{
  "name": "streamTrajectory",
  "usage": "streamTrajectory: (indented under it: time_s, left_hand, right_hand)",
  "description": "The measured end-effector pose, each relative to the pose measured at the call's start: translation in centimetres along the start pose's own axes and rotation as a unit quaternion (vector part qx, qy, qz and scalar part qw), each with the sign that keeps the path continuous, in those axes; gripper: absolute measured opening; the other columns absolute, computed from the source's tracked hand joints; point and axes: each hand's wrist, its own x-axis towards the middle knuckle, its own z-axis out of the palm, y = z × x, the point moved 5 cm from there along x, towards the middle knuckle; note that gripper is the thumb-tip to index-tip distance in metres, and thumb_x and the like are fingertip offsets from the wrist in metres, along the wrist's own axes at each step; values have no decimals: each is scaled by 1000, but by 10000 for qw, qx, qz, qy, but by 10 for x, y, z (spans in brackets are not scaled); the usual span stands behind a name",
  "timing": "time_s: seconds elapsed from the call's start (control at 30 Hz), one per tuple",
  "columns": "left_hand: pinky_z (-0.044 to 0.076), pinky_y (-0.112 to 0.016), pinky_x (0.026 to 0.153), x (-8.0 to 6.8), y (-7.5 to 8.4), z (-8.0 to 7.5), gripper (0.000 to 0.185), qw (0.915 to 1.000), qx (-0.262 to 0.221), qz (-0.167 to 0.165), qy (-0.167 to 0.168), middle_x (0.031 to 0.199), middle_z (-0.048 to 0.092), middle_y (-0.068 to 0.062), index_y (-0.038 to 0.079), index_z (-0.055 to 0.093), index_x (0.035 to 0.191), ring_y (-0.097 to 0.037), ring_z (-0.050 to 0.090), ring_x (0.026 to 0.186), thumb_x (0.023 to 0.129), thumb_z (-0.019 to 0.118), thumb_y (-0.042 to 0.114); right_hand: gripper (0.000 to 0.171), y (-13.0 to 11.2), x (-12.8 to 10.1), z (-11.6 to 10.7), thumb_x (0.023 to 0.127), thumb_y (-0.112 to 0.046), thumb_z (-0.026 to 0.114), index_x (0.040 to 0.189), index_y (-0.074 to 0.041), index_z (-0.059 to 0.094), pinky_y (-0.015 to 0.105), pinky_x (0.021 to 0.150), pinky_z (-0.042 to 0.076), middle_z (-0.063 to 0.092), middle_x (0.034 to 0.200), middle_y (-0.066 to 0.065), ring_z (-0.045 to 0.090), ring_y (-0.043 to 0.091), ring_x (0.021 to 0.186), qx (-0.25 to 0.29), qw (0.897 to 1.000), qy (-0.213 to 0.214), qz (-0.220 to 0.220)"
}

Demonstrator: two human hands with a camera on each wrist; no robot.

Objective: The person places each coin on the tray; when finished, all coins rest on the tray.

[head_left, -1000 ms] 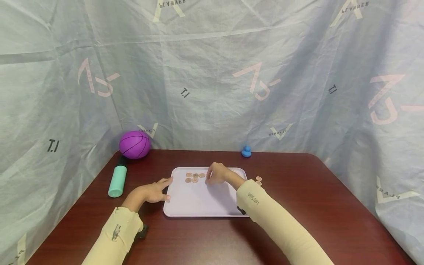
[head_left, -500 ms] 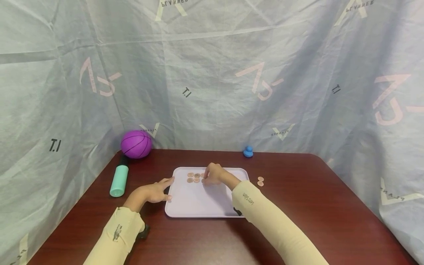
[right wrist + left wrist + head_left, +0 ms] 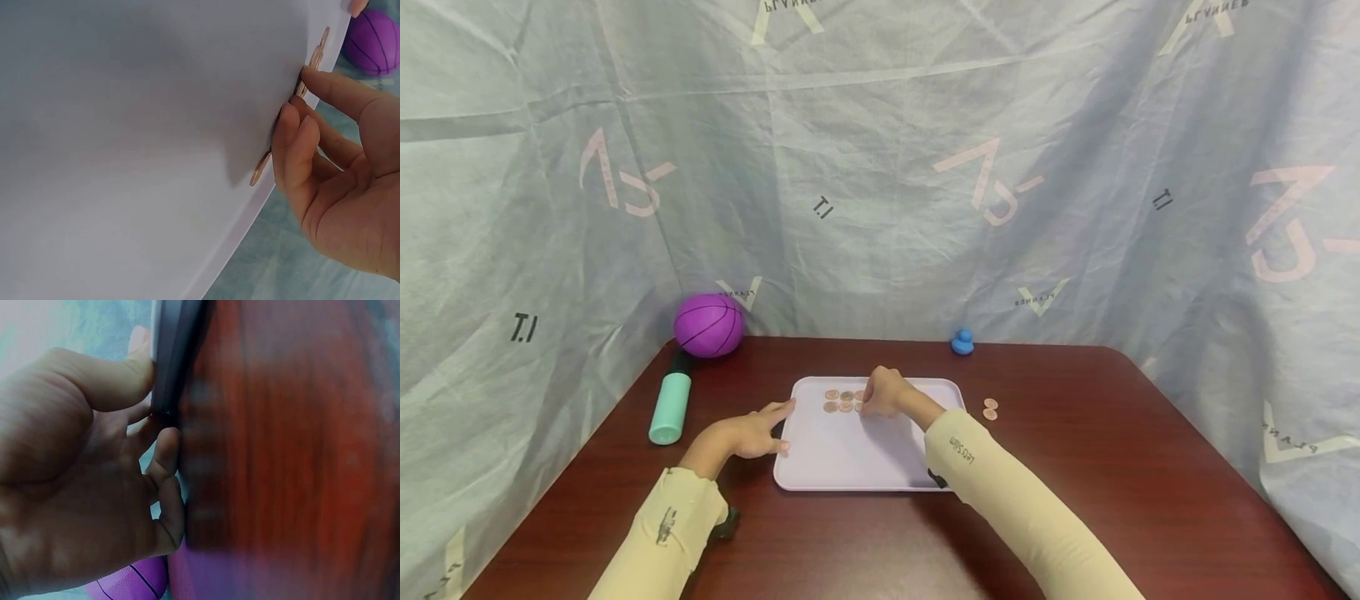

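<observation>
My right hand (image 3: 883, 393) rested curved fingertips on a coin (image 3: 259, 169) at the far end of the tray (image 3: 850, 454), grasping nothing; my left hand (image 3: 747, 435) lay relaxed against its left rim. I judged light, flat pressure best. Which coin I touched stayed hidden under my fingers.

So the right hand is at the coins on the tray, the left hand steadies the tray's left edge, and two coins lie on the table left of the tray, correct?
Not quite: the two loose coins lie on the table to the right of the tray, as the head view shows. The right hand at the tray's coins and the left hand on the left edge are correct.
</observation>
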Motion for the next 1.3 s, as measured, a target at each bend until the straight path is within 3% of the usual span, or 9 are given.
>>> streamTrajectory:
  time_s: [0.23,0.3,0.47,0.57,0.87,1.17,1.3]
  left_hand:
    - [18,-68,111,-1,3,2,81,10000,-28,-5,11,158,23,-23,1,21,156,-61,19,138,93,68,21]
    - [18,-68,111,-1,3,2,81,10000,-2,-2,17,158,23,-23,1,21,156,-61,19,138,93,68,22]
    - [18,-67,112,1,3,1,81,10000,64,-1,-3,158,23,-24,1,21,157,-60,19,139,93,67,23]
    - [18,-66,112,2,3,1,81,9999,106,2,-21,158,23,-23,2,21,157,-59,19,139,94,66,24]
    - [18,-67,111,-1,0,-2,82,9999,117,4,-11,158,22,-25,1,21,156,-61,19,138,93,67,24]
    - [20,-66,112,-2,-1,0,81,10000,84,11,22,157,24,-24,1,22,156,-57,22,140,93,67,22]
    - [20,-66,112,-2,-2,0,81,9999,104,48,22,157,24,-24,2,22,156,-56,21,140,93,68,24]
  right_hand:
    - [9,3,-4,-3,75,-10,84,79,-7,76,23,52,52,67,72,0,62,12,54,9,9999,146,-30]
    - [11,7,-6,-6,75,-11,84,82,-7,77,23,51,52,69,80,3,61,12,52,55,9999,126,0]
    - [16,22,-17,-20,76,-11,83,89,-5,76,27,49,54,71,84,6,65,16,54,420,9991,73,-14]
    - [18,29,-27,-31,78,-11,82,93,-3,75,28,49,54,71,77,3,66,16,58,546,9984,89,-112]
    - [31,56,-50,-53,80,-13,81,105,3,73,30,54,56,74,86,7,68,18,66,750,9966,342,-69]
    - [30,82,-67,-67,81,-14,80,104,4,74,30,61,55,74,87,6,67,14,72,948,9940,552,-22]
    - [27,95,-75,-72,82,-15,80,101,2,75,28,55,51,73,82,3,60,13,65,891,9938,670,58]
